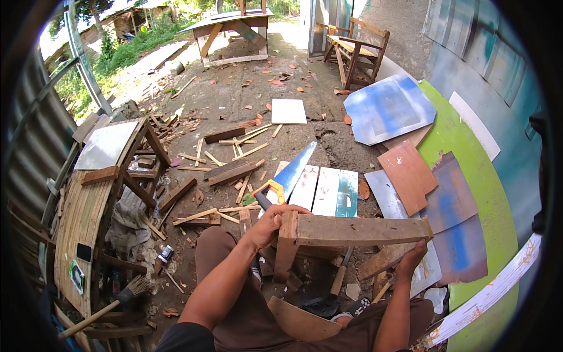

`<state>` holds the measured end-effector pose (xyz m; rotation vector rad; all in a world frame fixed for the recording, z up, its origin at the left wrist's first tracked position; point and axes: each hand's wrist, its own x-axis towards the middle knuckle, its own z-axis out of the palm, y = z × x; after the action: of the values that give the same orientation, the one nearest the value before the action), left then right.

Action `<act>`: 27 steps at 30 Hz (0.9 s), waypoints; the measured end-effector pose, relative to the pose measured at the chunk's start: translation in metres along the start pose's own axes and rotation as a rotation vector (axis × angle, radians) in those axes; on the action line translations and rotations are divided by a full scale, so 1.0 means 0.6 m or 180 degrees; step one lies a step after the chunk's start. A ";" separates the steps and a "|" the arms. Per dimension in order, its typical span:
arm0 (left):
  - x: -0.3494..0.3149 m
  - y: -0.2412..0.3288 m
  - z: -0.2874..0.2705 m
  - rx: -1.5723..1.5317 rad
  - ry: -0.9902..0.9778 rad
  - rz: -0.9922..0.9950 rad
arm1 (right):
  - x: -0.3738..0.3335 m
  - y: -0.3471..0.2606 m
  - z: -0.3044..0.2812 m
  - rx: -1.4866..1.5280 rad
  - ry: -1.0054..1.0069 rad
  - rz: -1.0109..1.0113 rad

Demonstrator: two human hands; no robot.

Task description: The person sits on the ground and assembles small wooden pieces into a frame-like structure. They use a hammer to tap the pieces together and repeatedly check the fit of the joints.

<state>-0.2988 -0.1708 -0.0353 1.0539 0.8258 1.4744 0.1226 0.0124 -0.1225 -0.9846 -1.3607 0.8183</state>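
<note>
Brown, weathered wood spans both hands: the wooden frame (363,231) is held crosswise above the lap (249,320); close past its upper edge lie white slats (325,190) with a handsaw (295,168) across them, its handle near the left hand (267,229); loose sticks (250,151) crowd the ground (252,88) ahead and leftward, toward the desk (88,217); at right, painted sheets (463,246) come near the frame's end; the widest room lies past the white board (288,111), where leaf-strewn ground runs to a far desk (211,21); left fingers grasp the frame's left corner, while those of the right hand (412,261) grip its right end from below; its long beam is flat-faced and grey-brown; a shorter, redder piece meets it at left, hanging downward.
</note>
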 end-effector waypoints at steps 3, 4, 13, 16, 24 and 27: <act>0.001 -0.026 -0.010 0.0730 0.0502 -0.0144 | 0.003 -0.018 0.015 -0.0032 0.0092 -0.0103; 0.001 -0.031 -0.013 0.0659 0.0506 0.0023 | 0.005 -0.027 0.021 -0.0053 0.0141 -0.0119; -0.002 -0.037 0.023 0.0032 0.1373 0.0214 | 0.004 -0.082 0.046 -0.0441 0.0045 -0.0437; -0.001 -0.039 0.012 0.0140 0.1156 0.0210 | 0.005 -0.078 0.043 -0.0425 0.0003 -0.0339; 0.003 -0.057 0.002 0.0153 0.1340 -0.0002 | 0.005 -0.073 0.042 -0.0283 -0.0103 -0.0216; 0.003 -0.051 0.009 0.0046 0.1410 -0.0012 | 0.007 -0.071 0.038 -0.0307 -0.0155 -0.0223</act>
<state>-0.2827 -0.1644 -0.0614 0.7409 1.1468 1.7294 0.0968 0.0014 -0.0831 -0.9912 -1.4800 0.7337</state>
